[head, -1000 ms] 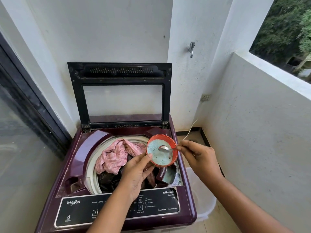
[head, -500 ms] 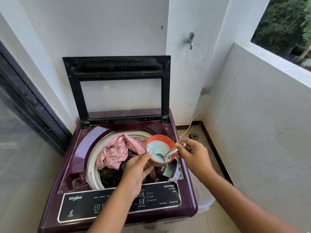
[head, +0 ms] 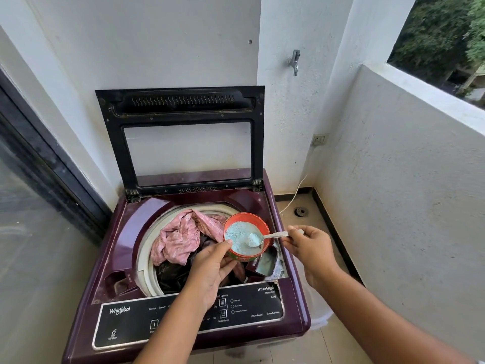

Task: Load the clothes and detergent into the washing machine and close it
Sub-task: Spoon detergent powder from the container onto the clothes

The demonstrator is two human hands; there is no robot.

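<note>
**Now: caught mid-scoop**

Over the right side of the cream-ringed drum (head: 143, 248), the left hand (head: 210, 269) holds a round orange plastic tub (head: 246, 218). Its grip curls round the tub's underside, with the thumb pressed on the near rim. The tub's mouth faces up and shows grainy, pale blue detergent powder (head: 236, 237).

A slim, shiny metal spoon (head: 275, 235) lies with its long axis running left to right. Its bowl points left and sits inside the tub, heaped with powder, and its handle reaches out over the right rim. The right hand (head: 311, 250) has a tight pinch grip on the handle's right end, thumb against curled fingers.

Below stands the glossy, scuffed maroon top-loading washing machine (head: 126, 232), its black-framed glass lid (head: 181, 101) upright against the white wall. Inside the drum, a crumpled pink patterned cloth (head: 178, 237) lies to the left and far side, on top of dark, shiny clothes (head: 173, 274). A small open compartment (head: 265, 264) dusted with bluish residue sits just beneath the tub. A black control panel (head: 131, 319) runs along the near edge.
</note>
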